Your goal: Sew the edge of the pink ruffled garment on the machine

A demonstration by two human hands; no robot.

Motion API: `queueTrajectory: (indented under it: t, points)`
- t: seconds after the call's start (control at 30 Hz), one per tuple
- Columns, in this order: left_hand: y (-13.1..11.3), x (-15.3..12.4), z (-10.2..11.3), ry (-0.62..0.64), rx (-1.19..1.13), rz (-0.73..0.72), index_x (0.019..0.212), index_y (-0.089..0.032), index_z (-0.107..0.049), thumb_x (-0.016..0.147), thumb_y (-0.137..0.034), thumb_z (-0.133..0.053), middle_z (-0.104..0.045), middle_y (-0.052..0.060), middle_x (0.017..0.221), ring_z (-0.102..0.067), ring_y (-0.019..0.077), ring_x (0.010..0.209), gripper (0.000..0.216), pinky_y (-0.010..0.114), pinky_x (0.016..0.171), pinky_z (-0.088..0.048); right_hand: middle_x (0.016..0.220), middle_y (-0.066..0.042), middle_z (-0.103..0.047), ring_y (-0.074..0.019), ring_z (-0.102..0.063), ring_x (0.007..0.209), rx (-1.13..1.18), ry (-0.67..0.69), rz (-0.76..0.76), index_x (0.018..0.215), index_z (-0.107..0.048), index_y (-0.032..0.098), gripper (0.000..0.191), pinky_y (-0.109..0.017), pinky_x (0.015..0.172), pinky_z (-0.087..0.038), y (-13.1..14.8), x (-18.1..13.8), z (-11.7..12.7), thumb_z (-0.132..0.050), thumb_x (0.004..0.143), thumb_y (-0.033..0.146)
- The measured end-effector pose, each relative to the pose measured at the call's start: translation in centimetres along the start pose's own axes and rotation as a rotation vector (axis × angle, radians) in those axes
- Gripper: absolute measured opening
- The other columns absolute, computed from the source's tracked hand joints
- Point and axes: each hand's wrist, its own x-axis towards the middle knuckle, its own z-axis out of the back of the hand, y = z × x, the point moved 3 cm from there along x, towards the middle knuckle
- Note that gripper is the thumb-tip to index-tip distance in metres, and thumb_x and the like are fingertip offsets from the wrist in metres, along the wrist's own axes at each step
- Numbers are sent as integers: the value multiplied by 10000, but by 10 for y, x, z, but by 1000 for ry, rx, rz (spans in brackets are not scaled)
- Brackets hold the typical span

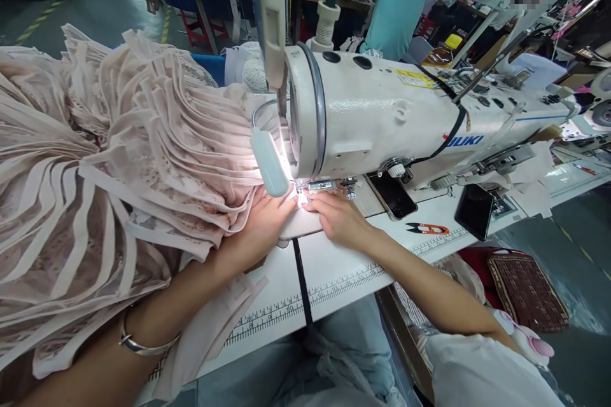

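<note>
light: bright lamp (268, 162) at center, glare on hands | edges: wide-angle bending | focus: sharp, upper-right patch blurred

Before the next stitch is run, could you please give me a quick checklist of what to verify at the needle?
1. Left hand flat on the pink fabric beside the presser foot: ok.
2. Right hand on the table at the foot, fingertips very close to it: not ok.
3. Lamp lit over the needle area: ok.
4. Needle position, up or down: cannot tell, hidden in glare.
5. Snips and phone lying apart from both hands: ok.
</note>
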Motion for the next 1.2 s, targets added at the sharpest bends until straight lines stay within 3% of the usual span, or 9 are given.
queueTrajectory:
  t: [0.13, 0.27, 0.57, 0.8, 1.0, 1.2]
  points:
    - [0, 0, 2, -44, 23, 45, 1037, -200, -597, 941, -159, -420, -634, 100, 1045, -573, 267, 1008, 205, 402, 834, -489, 1338, -85, -615, -217, -597, 1129, 47, 49, -41, 1147, -647, 197, 442, -427, 1012, -418, -5, 2, -2, -385, 826, 44]
    - [-1, -7, 4, -130, 38, 24, 1062, -225, -605, 922, -132, -448, -629, 88, 1070, -557, 263, 1035, 230, 414, 868, -458, 1315, -85, -631, -227, -600, 1125, 11, 57, -67, 1192, -631, 214, 480, -490, 1054, -369, -7, 3, -3, -373, 826, 43]
    - [-10, -8, 16, -125, 163, -80, 873, -176, -613, 921, -39, -394, -603, 59, 841, -551, 226, 823, 263, 367, 754, -404, 1369, -101, -603, -257, -606, 1112, -180, 86, -24, 1331, -568, 185, 588, -466, 982, -464, -4, 4, -9, -323, 827, 9]
    - [-12, -7, 15, -62, 209, -68, 762, -193, -538, 911, -31, -372, -548, 34, 732, -510, 212, 686, 276, 361, 709, -364, 1287, -107, -643, -260, -608, 1076, -165, 83, -30, 1303, -553, 199, 555, -482, 1005, -432, -3, 4, -7, -301, 843, 17]
    - [-22, -13, 13, 47, 398, 134, 948, -124, -577, 818, 42, -388, -580, 77, 693, -557, 246, 628, 283, 374, 646, -361, 898, -83, -703, -254, -629, 838, -181, 85, -196, 1174, -634, 226, 429, -473, 951, -428, -13, 13, -8, -399, 851, 71]
    - [0, -4, -10, 59, 320, 241, 1142, -56, -550, 811, -113, -501, -599, 85, 603, -576, 275, 536, 339, 385, 593, -379, 854, -72, -683, -264, -599, 896, -199, -14, -215, 1017, -660, 273, 314, -404, 855, -442, -16, 16, -7, -433, 885, 101]
